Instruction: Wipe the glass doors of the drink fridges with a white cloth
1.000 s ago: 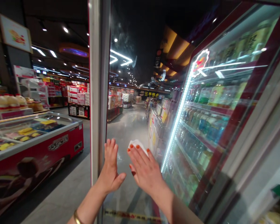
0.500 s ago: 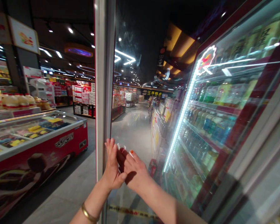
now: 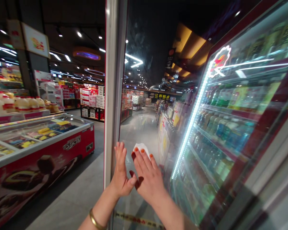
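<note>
Squarely under the right hand (image 3: 147, 177), a white tissue (image 3: 140, 149) sits pressed against a glass door (image 3: 136, 127), its corner showing past the orange-nailed fingertips (image 3: 150, 156). That hand is open and flat, pinning the tissue without gripping it. The left hand (image 3: 121, 169) is open too, flat on the glass and empty, just beside the metal door frame (image 3: 114, 89). A gold bangle (image 3: 95, 219) circles the left wrist. Beyond the glass, a red chest freezer (image 3: 76, 147) stands at 9 o'clock, a lit drinks cooler (image 3: 220, 127) at 3 o'clock, and a shop aisle (image 3: 139, 127) runs toward 12 o'clock.
</note>
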The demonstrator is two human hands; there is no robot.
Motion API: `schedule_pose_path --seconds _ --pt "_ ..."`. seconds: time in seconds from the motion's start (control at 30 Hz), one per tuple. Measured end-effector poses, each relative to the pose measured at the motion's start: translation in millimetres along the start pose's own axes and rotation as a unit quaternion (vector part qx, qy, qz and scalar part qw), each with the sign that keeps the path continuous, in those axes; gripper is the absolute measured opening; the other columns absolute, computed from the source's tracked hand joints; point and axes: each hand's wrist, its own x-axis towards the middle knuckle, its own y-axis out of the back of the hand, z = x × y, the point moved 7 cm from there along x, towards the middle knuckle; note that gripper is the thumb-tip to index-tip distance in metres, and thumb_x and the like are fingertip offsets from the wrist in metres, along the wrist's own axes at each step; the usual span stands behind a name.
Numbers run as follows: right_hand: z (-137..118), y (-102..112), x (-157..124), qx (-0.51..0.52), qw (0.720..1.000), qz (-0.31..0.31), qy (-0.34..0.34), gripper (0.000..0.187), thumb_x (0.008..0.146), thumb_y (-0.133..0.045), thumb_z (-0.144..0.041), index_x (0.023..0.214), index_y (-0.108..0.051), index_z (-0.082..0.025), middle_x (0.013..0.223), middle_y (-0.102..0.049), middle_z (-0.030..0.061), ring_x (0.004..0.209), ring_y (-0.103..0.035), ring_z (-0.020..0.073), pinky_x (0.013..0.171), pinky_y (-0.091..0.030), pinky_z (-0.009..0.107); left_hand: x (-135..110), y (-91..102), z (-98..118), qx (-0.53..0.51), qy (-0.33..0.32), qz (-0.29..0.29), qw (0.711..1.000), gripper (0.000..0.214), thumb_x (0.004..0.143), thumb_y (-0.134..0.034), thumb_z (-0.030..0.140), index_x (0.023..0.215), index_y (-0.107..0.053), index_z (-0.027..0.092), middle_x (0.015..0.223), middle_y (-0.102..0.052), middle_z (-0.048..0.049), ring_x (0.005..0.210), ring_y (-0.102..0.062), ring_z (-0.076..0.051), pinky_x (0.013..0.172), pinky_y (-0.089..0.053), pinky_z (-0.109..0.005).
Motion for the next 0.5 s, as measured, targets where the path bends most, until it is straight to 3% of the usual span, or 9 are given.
schedule_pose_path --seconds 0.07,0.13,0.2,0.27,0.33,0.4,0.5 --pt "9 3 -22 -0.016 1.0 0.002 -0.01 0.069 0.108 -0.059 -0.037 0.171 -0.041 -0.017 0.172 -0.052 0.0046 0.174 -0.012 0.0172 0.143 -0.001 0.04 -1 -0.1 -1 -0.002 0.003 -0.007 1.0 0.082 0.111 -0.029 0.062 0.179 -0.008 0.02 0.188 -0.004 -0.0141 0.175 -0.001 -0.03 0.142 -0.005 -0.058" --pt "34 16 -29 -0.053 0.997 0.01 -0.056 0.076 0.107 -0.06 -0.033 0.175 -0.031 -0.016 0.173 -0.049 0.0104 0.173 -0.019 0.024 0.143 -0.005 0.048 -2 -1.2 -2 -0.005 0.012 -0.014 1.0 0.083 0.111 -0.028 0.063 0.179 -0.007 0.022 0.188 -0.005 -0.0151 0.174 -0.002 -0.032 0.141 -0.008 -0.061" --pt "57 30 -17 -0.081 0.99 0.028 -0.109 0.084 0.107 -0.06 -0.031 0.178 -0.018 -0.013 0.177 -0.04 0.0174 0.172 -0.023 0.0329 0.14 -0.016 0.058 -3 -2.5 -3 -0.004 0.023 -0.015 1.0 0.083 0.11 -0.028 0.065 0.179 -0.007 0.024 0.188 -0.006 -0.0157 0.174 -0.002 -0.032 0.141 -0.009 -0.064" --pt "64 34 6 -0.079 0.986 0.038 -0.145 0.088 0.108 -0.058 -0.032 0.178 -0.009 -0.012 0.18 -0.032 0.0201 0.172 -0.022 0.0371 0.136 -0.023 0.063 -2 -3.5 -3 -0.003 0.029 -0.014 0.999 0.083 0.11 -0.027 0.065 0.179 -0.007 0.024 0.188 -0.006 -0.0159 0.175 -0.002 -0.032 0.141 -0.007 -0.063" --pt "50 27 26 -0.054 0.988 0.035 -0.141 0.085 0.109 -0.054 -0.034 0.178 -0.009 -0.013 0.181 -0.033 0.0173 0.173 -0.02 0.0333 0.138 -0.021 0.06 -1 -3.6 -2 -0.003 0.026 -0.011 1.0 0.082 0.111 -0.027 0.064 0.179 -0.007 0.023 0.188 -0.005 -0.0158 0.175 -0.002 -0.031 0.141 -0.006 -0.061" --pt "21 12 28 -0.023 0.996 0.024 -0.084 0.077 0.11 -0.052 -0.036 0.177 -0.022 -0.016 0.178 -0.042 0.0101 0.173 -0.018 0.0245 0.142 -0.013 0.051 0 -1.7 0 0.002 0.015 -0.002 1.0 0.081 0.111 -0.028 0.062 0.179 -0.008 0.022 0.188 -0.005 -0.0155 0.175 -0.003 -0.03 0.141 -0.006 -0.059" --pt "-3 -1 -10 -0.012 1.0 0.009 -0.014 0.065 0.109 -0.054 -0.037 0.172 -0.041 -0.022 0.171 -0.053 0.0006 0.173 -0.014 0.016 0.143 0.001 0.042 3 0.3 3 0.014 0.011 -0.002 1.0 0.08 0.112 -0.028 0.062 0.179 -0.008 0.022 0.188 -0.006 -0.0156 0.175 -0.003 -0.029 0.142 -0.007 -0.057"
